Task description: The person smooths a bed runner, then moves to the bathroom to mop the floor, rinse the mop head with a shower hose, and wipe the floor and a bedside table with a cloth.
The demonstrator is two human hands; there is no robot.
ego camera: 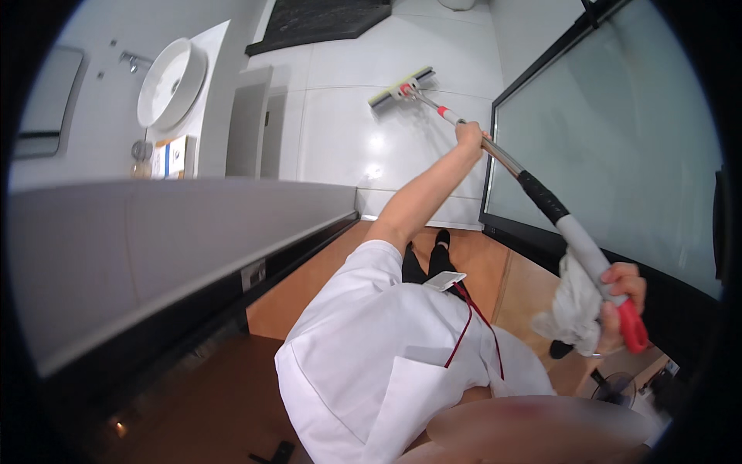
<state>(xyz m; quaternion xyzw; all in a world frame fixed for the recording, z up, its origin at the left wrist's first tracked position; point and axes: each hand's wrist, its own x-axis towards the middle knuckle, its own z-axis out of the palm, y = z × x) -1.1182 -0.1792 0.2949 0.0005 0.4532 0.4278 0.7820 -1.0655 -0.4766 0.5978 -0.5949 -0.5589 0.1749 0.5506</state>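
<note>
A long-handled mop with a narrow yellow-green and grey head slants across the view, its head on the white tiled floor of the bathroom. My left hand is closed around the metal pole near the red collar, with that arm stretched forward. Lower right, my right hand grips the grey upper handle just before its red end loop. Crumpled white cloth or thin plastic hangs at my right hand; how it is held is hidden.
To the left, a round white basin stands on a white counter beside boxes, past a wall end. A black-framed frosted glass door stands right. A dark mat or slab lies at the back. Wooden flooring meets the tiles near my feet.
</note>
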